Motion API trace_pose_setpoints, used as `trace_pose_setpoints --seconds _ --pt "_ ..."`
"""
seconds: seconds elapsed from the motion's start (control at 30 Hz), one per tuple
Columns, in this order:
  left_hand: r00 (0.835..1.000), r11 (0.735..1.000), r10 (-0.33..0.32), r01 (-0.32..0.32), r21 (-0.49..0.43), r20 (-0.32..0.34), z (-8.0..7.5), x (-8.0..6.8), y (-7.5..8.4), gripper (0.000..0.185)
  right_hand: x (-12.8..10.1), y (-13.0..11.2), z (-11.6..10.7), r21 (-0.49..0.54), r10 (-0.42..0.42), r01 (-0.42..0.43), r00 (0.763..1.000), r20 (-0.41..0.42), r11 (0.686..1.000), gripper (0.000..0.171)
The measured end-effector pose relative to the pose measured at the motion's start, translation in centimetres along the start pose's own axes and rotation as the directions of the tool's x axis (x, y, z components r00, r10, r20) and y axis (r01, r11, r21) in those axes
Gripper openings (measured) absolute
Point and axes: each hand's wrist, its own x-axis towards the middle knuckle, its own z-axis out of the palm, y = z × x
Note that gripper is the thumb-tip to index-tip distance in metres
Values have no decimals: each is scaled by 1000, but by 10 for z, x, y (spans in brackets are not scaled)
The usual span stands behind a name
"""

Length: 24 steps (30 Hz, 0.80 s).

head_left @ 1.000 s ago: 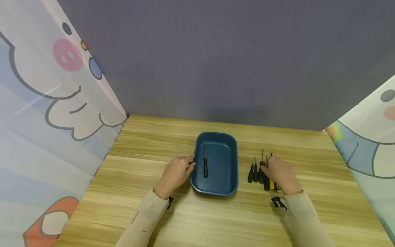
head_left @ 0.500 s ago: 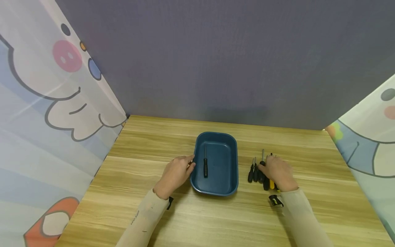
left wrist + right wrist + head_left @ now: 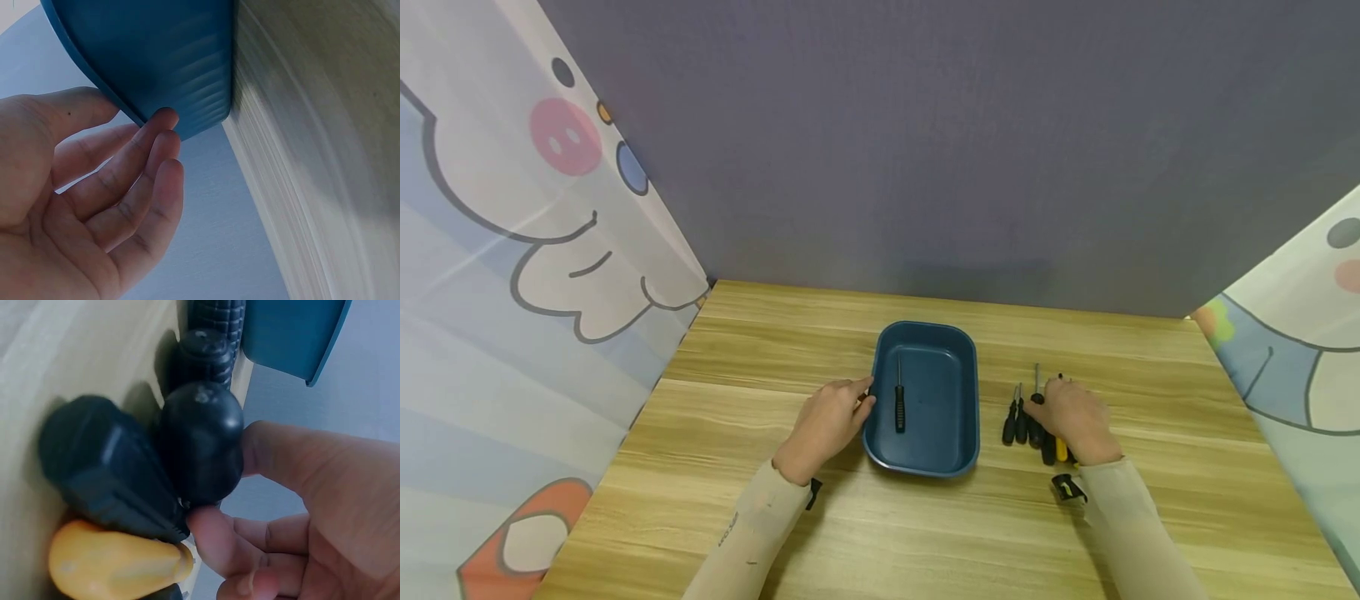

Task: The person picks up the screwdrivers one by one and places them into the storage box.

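My left hand pinches the left rim of a dark blue rectangular tray; in the left wrist view the thumb is at the rim and curled fingers lie against the outer wall. Inside the tray lies a black-handled screwdriver, shaft pointing away. On the right, my right hand is over a row of screwdrivers. In the right wrist view its thumb and a finger pinch a round-ended black screwdriver. Beside that handle are a faceted black handle and a yellow handle. The hand hides several shafts.
Two small black screwdrivers lie left of the right hand, between it and the tray. All of this is on a wood-grain table. A grey panel stands along the back edge, with cartoon-printed curtains at both sides.
My right hand has shifted slightly left, its thumb closing in on the round-ended black screwdriver. The left hand and the tray have stayed put.
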Motion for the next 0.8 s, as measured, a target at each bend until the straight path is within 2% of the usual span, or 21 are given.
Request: trace_pose_setpoints --seconds 0.2,0.4,0.8 --pt "1000 1000 -1 1 3 3 0 0 0 32 0 -1 -4 36 15 -15 1000 -12 999 51" --pt "1000 1000 5 -5 8 4 -1 0 0 32 -4 -5 -12 67 -11 13 999 -32 998 50" --pt "1000 1000 11 -11 25 9 -2 0 -1 32 -11 -35 -43 82 -83 89 994 -67 993 51"
